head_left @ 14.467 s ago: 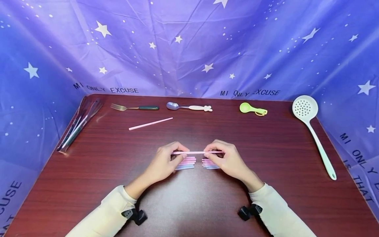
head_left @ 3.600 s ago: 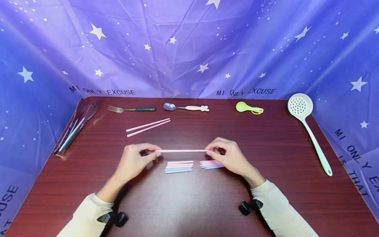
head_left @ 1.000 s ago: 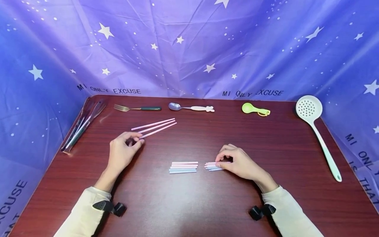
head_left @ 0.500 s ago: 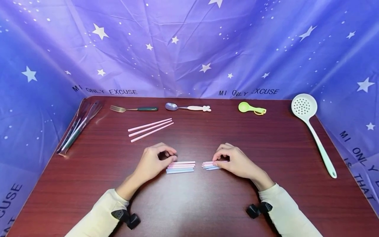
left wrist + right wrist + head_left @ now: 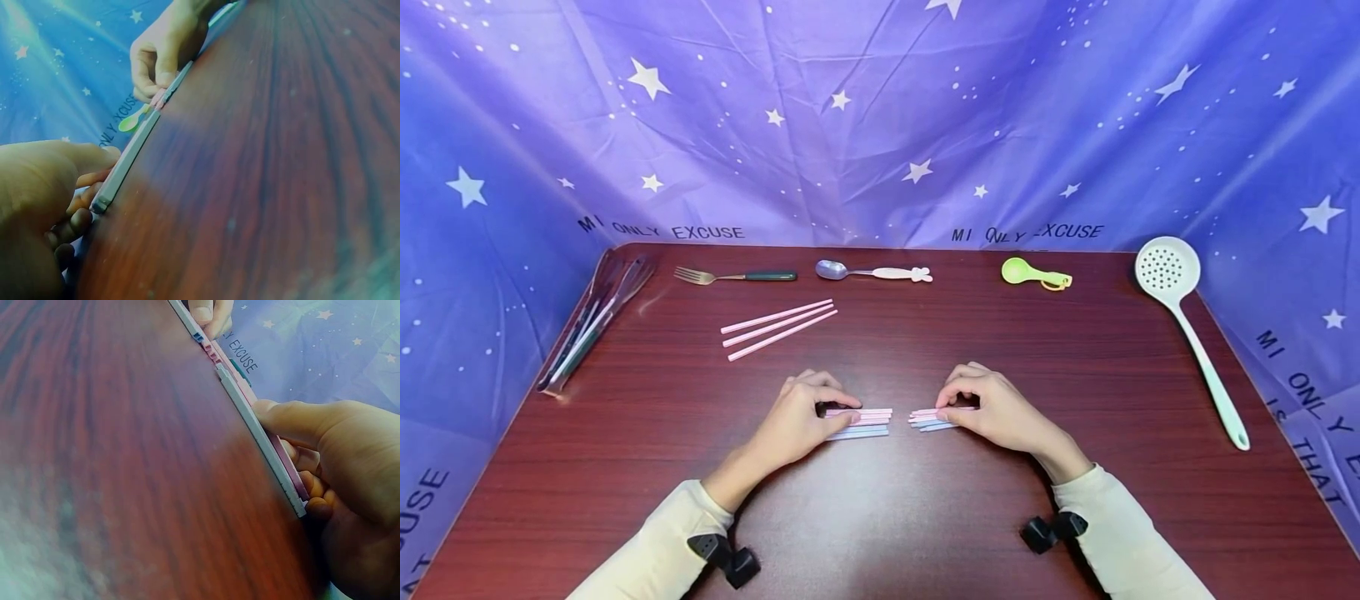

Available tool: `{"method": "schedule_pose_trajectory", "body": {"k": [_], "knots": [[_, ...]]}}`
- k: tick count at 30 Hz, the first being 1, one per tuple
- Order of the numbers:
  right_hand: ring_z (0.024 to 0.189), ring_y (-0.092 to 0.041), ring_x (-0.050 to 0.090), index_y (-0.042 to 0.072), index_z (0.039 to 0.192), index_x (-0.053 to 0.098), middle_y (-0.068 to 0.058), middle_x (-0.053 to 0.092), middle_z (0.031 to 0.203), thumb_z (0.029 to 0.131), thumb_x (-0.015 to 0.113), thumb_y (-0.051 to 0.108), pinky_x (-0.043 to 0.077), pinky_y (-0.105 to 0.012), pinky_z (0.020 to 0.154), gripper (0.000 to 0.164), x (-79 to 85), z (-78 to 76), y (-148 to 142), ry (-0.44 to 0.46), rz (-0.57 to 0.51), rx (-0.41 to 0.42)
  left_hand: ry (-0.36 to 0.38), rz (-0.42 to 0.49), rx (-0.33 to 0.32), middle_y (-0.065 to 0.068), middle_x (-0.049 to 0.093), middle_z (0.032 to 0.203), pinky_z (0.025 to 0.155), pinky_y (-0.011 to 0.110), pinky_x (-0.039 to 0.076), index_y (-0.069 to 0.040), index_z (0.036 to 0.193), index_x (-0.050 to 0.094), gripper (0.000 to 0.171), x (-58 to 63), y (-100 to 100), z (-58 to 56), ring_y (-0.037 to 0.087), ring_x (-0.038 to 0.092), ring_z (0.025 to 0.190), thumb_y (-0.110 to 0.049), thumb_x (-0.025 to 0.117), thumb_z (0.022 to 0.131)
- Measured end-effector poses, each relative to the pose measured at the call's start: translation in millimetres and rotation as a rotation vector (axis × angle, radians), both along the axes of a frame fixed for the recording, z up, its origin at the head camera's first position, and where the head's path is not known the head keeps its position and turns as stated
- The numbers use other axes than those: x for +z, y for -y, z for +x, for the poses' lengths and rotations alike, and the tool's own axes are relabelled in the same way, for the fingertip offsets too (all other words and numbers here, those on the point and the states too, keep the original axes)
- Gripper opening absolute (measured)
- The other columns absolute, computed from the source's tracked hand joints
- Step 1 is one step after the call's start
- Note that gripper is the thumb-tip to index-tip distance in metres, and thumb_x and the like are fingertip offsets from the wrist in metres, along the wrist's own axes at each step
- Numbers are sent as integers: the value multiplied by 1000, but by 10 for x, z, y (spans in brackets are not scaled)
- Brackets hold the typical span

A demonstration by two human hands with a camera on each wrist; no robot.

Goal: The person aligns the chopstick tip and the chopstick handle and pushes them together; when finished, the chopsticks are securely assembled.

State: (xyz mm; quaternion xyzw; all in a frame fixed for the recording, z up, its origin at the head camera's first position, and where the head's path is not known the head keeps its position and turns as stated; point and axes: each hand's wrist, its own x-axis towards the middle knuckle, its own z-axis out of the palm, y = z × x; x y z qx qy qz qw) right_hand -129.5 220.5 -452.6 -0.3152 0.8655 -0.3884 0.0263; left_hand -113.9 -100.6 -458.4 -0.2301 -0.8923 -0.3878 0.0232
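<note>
My left hand (image 5: 801,417) is over the left row of short pink and blue chopstick pieces (image 5: 872,432), thumb and forefinger closing on a pink piece at the row's back edge. Opposite it, my right hand (image 5: 1000,408) pinches a pink chopstick piece in the right row (image 5: 925,421), whose narrower ends point left. A small gap separates the two rows. In the right wrist view, the right thumb (image 5: 275,415) presses on a pink piece behind a blue piece (image 5: 250,422). The left wrist view shows the left thumb (image 5: 94,156) at the row, other fingers behind it.
Three long pink chopsticks (image 5: 778,321) lie slanted beyond the left hand. Along the back are a fork (image 5: 737,276), a spoon (image 5: 872,272) and green measuring spoons (image 5: 1037,273). A slotted skimmer (image 5: 1195,350) lies right, a clear pouch of utensils (image 5: 597,321) left.
A third long pink chopstick has joined the others at upper left. My left hand let it go, came back right and down to the left row. The right hand has stayed at its row.
</note>
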Motion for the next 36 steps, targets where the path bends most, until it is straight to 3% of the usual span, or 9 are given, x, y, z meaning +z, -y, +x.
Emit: {"method": "schedule_pose_trajectory", "body": {"k": [12,19,26,29,36], "knots": [[85,-8,53,17,91,78,13,65,90,92,79,26,42,-22,73,10,-9,-1,-1,-17,-6,3,34,-45,-2,-15,70,83,88,37,37,-26,87,82,10,77,-38,-28,10,57,90,-23,88,79],[87,-7,53,20,91,77,13,65,91,92,79,26,43,-22,74,6,-5,6,2,-15,4,0,67,-39,13,-18,67,80,89,37,37,-29,84,81,9,75,-35,-39,8,55,89,-23,86,79],[86,-7,54,24,91,76,15,65,91,91,79,23,44,-22,74,4,10,9,-13,-22,12,-1,28,-7,26,-15,68,81,85,33,43,-25,87,81,7,58,-28,-51,8,58,86,-21,84,83],[85,-6,55,25,91,75,14,65,91,89,80,16,44,-22,73,10,15,13,-16,-15,3,-2,8,18,32,-13,69,83,79,28,48,-23,89,81,5,64,-23,-63,7,61,85,-21,84,85],[79,-4,56,21,91,76,11,63,90,88,80,11,46,-20,68,12,49,2,-10,-9,-62,-18,-20,54,36,-12,72,87,75,25,50,-23,91,80,5,141,-31,-83,4,64,81,-21,83,87]]}}
